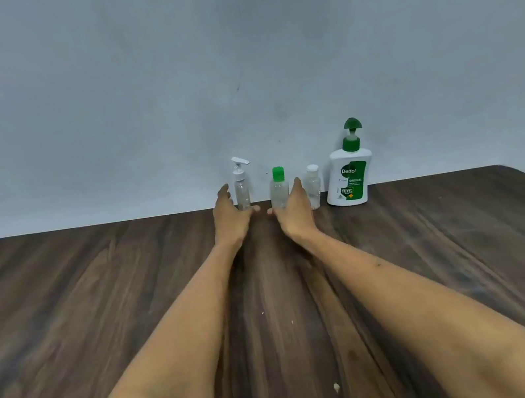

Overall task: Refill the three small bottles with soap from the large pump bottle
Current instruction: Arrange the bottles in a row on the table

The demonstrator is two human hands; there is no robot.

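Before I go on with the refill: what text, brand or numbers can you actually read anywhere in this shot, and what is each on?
"Dettol": white on the green badge of the large pump bottle.
"ORIGINAL": green, just below that badge, same bottle.
"99.99%": seems to read so on the lower label; blurred, not certain.
Other fine print on that label: too small to read.
Clear spray bottle, green-capped bottle, white-capped bottle: no readable text.

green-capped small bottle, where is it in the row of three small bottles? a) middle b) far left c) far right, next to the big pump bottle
a: the green-capped small bottle stands between the small pump-top bottle and the white-capped bottle, which is the one beside the large pump bottle.
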